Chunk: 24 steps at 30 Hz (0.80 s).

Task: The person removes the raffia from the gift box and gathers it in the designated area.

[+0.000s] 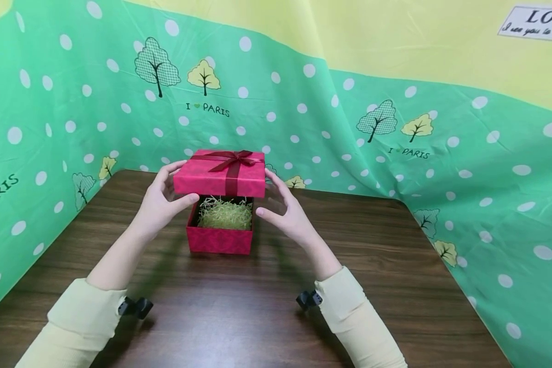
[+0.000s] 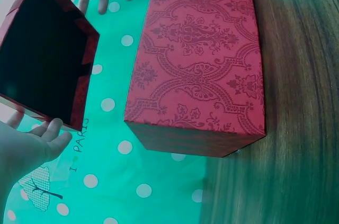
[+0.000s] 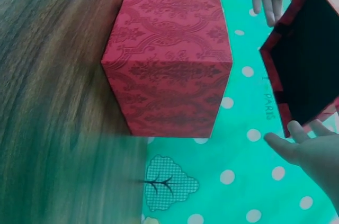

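A pinkish-red gift box lid (image 1: 202, 180) with a dark red ribbon bow (image 1: 234, 159) is raised above its box, tilted. My left hand (image 1: 158, 204) holds the lid by its left side. My right hand (image 1: 290, 214) holds the right side, thumb apart from the fingers. Beneath it the patterned box (image 1: 220, 241) stands uncovered on the table, with yellow-green shredded filler (image 1: 225, 214) inside. Both wrist views show the lid's dark inside (image 2: 42, 54) and the outer walls of the box (image 3: 164, 91). The fingers' contact behind the lid is partly hidden.
The brown wooden table (image 1: 349, 255) reaches back to a green dotted cloth (image 1: 276, 102) that hangs behind and at both sides. A small black camera (image 1: 135, 307) sits at the left wrist, another camera (image 1: 309, 300) at the right.
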### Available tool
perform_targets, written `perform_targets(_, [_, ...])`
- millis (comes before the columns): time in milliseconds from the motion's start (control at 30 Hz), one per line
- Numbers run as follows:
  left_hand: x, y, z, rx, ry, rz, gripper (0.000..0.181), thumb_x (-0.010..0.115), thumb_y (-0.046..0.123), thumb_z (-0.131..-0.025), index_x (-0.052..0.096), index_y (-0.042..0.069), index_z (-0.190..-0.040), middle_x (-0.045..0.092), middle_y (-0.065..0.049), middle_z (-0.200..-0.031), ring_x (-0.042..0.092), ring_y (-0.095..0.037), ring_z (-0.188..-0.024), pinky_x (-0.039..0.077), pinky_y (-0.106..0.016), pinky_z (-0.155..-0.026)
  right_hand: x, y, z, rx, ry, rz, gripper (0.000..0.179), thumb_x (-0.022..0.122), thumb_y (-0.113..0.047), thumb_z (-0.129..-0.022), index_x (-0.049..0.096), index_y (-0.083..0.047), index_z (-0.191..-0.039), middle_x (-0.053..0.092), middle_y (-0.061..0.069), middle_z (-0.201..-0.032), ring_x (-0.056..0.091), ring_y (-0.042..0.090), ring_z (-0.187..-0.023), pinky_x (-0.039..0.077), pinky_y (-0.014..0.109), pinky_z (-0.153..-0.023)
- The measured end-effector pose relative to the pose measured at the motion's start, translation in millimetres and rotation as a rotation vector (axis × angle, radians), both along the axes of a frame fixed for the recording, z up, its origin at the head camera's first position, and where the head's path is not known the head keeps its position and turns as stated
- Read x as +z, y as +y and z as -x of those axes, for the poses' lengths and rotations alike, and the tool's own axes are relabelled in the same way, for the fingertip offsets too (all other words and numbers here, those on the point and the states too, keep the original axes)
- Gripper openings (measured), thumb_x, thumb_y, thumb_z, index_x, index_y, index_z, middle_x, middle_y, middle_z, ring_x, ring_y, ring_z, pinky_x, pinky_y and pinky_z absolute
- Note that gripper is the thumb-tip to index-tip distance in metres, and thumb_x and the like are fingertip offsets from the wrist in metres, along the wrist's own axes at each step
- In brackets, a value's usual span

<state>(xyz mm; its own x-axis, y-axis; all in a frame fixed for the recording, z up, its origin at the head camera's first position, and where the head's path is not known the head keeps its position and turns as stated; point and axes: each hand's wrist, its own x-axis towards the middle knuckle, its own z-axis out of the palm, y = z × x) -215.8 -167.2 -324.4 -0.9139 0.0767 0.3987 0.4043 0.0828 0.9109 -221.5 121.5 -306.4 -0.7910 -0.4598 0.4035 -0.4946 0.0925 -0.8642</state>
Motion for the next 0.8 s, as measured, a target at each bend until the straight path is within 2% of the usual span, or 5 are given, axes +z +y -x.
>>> perform_targets(233, [-1.3,-1.0,-0.6,-0.007,0.062,0.009,0.077,0.071,0.001,-0.081,0.034,0.022,-0.145,0.052,-0.001,-0.131,0.053,-0.01,-0.114,0.043,-0.018,-0.094,2.5,-3,-3.0,-0.029,0.007,0.023,0.075,0.064,0.001,-0.085,0.028,-0.011,-0.149,0.032,0.007,-0.151,0.039,0.033,-0.131,0.033,0.052,-0.107])
perform_targets(433, [1.9,-2.9,-2.3,0.065,0.078,0.08,0.078,0.074,0.004,-0.08,0.037,0.025,-0.145,0.045,0.004,-0.14,0.046,-0.011,-0.123,0.036,-0.025,-0.102,-3.1,-5,0.8,-0.044,0.013,0.041,0.074,0.063,0.005,-0.085,0.029,-0.009,-0.148,0.033,0.012,-0.149,0.038,0.039,-0.13,0.034,0.052,-0.106])
perform_targets(500, [3.1,-4.3,-3.5,0.094,0.061,0.12,0.076,0.075,0.008,-0.08,0.038,0.028,-0.143,0.043,0.005,-0.14,0.045,-0.015,-0.124,0.035,-0.031,-0.103,-7.9,-6,4.5,-0.047,0.021,0.048,0.073,0.064,0.006,-0.084,0.03,-0.009,-0.148,0.037,0.014,-0.145,0.039,0.039,-0.129,0.034,0.05,-0.106])
perform_targets(633, [4.4,-7.2,-4.9,0.116,0.065,0.157,0.068,0.075,0.01,-0.08,0.044,0.024,-0.138,0.045,0.002,-0.134,0.043,-0.023,-0.126,0.033,-0.04,-0.105,-14.5,-8,8.8,-0.048,0.04,0.078,0.072,0.065,0.005,-0.084,0.033,-0.011,-0.147,0.043,0.016,-0.137,0.042,0.033,-0.129,0.036,0.044,-0.107])
perform_targets(800, [4.2,-8.8,-4.0,0.124,0.098,0.164,0.067,0.075,0.009,-0.079,0.046,0.024,-0.138,0.043,0.0,-0.132,0.046,-0.023,-0.122,0.036,-0.031,-0.1,-15.7,-12,8.8,-0.045,0.057,0.132,0.07,0.064,0.006,-0.084,0.034,-0.008,-0.146,0.042,0.018,-0.135,0.042,0.031,-0.129,0.037,0.04,-0.107])
